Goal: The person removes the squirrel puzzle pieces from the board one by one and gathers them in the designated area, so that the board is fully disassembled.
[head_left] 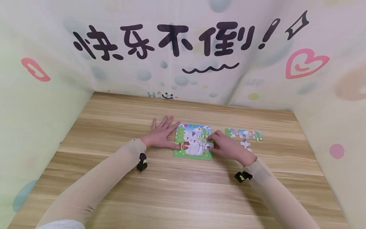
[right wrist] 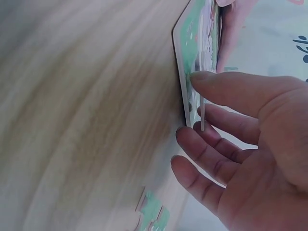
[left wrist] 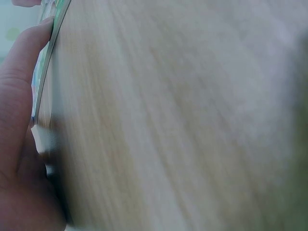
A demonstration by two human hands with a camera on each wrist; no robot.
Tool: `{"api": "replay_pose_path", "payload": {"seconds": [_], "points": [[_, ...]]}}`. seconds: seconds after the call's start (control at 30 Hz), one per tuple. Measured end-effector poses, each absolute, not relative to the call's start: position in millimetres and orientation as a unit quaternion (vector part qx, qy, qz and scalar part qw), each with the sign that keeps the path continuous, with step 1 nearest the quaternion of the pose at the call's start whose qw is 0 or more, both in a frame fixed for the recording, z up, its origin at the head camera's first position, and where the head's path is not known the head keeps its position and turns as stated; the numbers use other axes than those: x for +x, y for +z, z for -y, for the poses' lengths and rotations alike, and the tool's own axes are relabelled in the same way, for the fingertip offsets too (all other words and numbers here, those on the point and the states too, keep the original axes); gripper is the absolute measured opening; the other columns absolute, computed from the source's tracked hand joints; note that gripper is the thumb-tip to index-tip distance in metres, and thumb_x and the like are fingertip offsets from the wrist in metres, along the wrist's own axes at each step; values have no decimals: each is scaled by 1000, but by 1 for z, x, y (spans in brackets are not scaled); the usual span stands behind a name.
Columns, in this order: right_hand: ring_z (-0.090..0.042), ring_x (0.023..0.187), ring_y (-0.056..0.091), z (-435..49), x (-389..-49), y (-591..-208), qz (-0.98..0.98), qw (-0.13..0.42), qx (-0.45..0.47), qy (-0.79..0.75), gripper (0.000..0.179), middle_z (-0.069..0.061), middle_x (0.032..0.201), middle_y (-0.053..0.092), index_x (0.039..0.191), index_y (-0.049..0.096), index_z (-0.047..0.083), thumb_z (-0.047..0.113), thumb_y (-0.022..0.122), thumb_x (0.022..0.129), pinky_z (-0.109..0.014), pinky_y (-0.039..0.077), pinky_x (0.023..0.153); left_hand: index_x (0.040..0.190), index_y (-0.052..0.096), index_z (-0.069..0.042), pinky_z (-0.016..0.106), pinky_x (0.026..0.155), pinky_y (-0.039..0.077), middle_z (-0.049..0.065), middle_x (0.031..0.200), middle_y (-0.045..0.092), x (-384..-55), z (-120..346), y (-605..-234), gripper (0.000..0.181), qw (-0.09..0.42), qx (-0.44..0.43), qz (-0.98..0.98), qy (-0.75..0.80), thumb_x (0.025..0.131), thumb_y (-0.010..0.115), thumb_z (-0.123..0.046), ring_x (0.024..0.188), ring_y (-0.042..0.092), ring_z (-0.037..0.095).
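Observation:
A square jigsaw puzzle board with a grey squirrel picture and a green border lies flat on the table. My left hand rests at its left side with fingers spread, the thumb on the board's left edge. Over the board's right side, my right hand pinches a jigsaw piece between thumb and fingers. The right wrist view shows this thin piece edge-on, tilted just off the board's surface. In the left wrist view the left thumb presses the board's rim.
Several loose jigsaw pieces lie on the wood-grain table to the right of the board, some with green tree and sky parts. A printed cloth wall stands behind the table, with more cloth along both sides.

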State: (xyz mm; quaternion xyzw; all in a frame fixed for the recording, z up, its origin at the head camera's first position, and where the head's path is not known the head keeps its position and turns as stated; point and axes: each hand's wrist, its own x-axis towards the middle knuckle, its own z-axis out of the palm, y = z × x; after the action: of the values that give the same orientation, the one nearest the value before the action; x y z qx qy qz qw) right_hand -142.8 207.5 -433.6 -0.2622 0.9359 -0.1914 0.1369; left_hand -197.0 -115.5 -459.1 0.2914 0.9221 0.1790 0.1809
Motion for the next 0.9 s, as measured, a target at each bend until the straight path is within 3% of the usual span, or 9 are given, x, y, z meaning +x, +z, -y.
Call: {"api": "replay_pose_path", "payload": {"seconds": [0.33,0.57,0.9], "points": [[-19,90,60,-218,-140,-428,-933,104,-284,-197,36,-19,122,58,127,64,-5,8,75,94,-37,58,81,169,11,-21,72,116,-19,17,174,-8,-197,116,-459,116,184,289,-922,179,84,73,-69,159,-15,37],[-25,97,62,-228,-136,-424,-930,85,-292,-206,36,-16,120,60,125,64,-2,6,77,92,-43,57,87,169,11,-21,72,116,-18,17,174,-8,-197,115,-459,116,183,290,-922,179,84,73,-70,159,-15,38],[-25,93,63,-252,-130,-421,-928,75,-284,-230,39,-12,113,60,129,64,-2,2,75,92,-40,58,79,169,12,-21,72,116,-18,17,175,-8,-198,116,-462,116,181,291,-922,179,84,73,-70,160,-15,38]]}}
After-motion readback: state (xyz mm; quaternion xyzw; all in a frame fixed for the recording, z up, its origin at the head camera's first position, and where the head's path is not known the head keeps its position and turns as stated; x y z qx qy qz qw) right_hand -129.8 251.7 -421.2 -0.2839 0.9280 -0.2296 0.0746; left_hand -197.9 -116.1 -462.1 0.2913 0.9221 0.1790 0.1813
